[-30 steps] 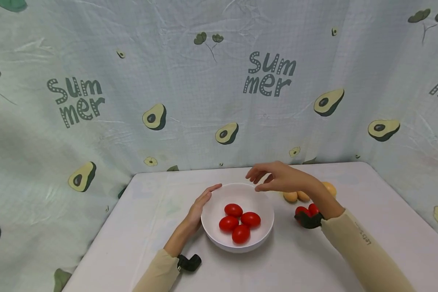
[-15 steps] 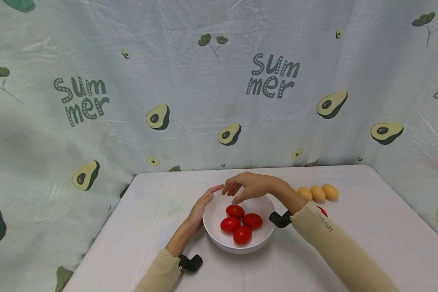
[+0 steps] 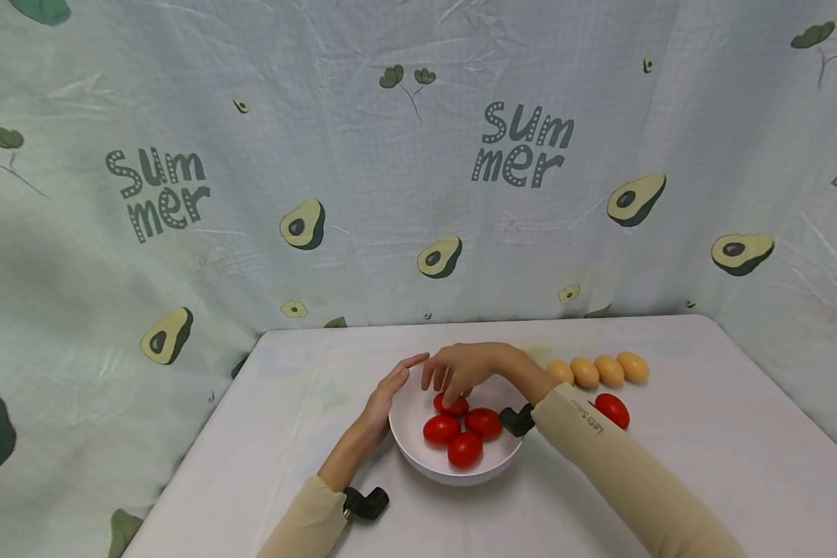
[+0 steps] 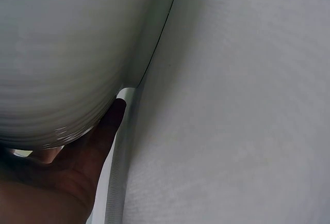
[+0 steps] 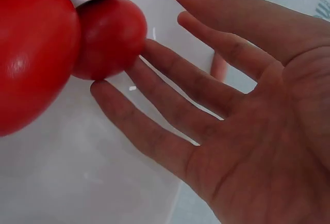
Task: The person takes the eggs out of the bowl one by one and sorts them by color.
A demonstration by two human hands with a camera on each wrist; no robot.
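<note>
Bowl (image 3: 460, 478) stands at three o'clock of the left hand (image 3: 382, 400), whose straight fingers rest along its outer wall; right hand (image 3: 464, 365), fingers loosely spread and gripping nothing, reaches in at twelve o'clock, over the farthest red egg (image 3: 459, 408) of four.

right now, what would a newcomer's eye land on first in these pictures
Probably the bright red eggs in the white bowl, with the right hand over the back of the cluster. Then the row of orange-yellow eggs on the table, to the bowl's right, and behind the table the pale avocado-printed cloth.
</note>
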